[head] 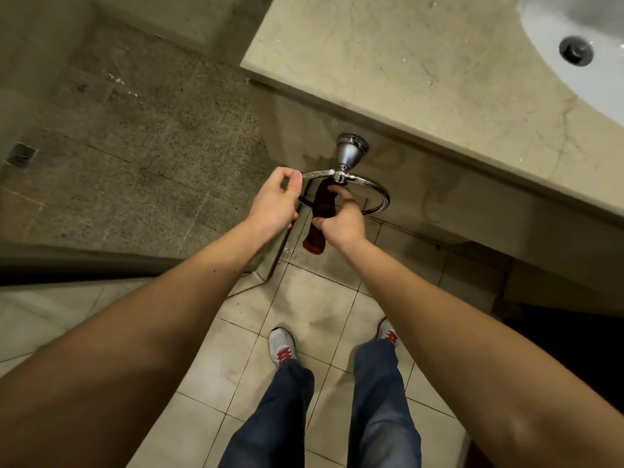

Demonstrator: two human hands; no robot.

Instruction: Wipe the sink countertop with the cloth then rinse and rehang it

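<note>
Your left hand [275,197] pinches the left side of the chrome ring [380,197] on the vanity's front face. Your right hand [342,222] grips the dark red cloth [322,202], which passes through the ring and hangs bunched below your fist. The beige countertop [388,72] lies above, the white sink [574,38] at upper right. Your shoes [282,346] stand on pale floor tiles [243,366].

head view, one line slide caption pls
Left hand steadies the chrome towel ring while right hand grips the dark red cloth.
</note>
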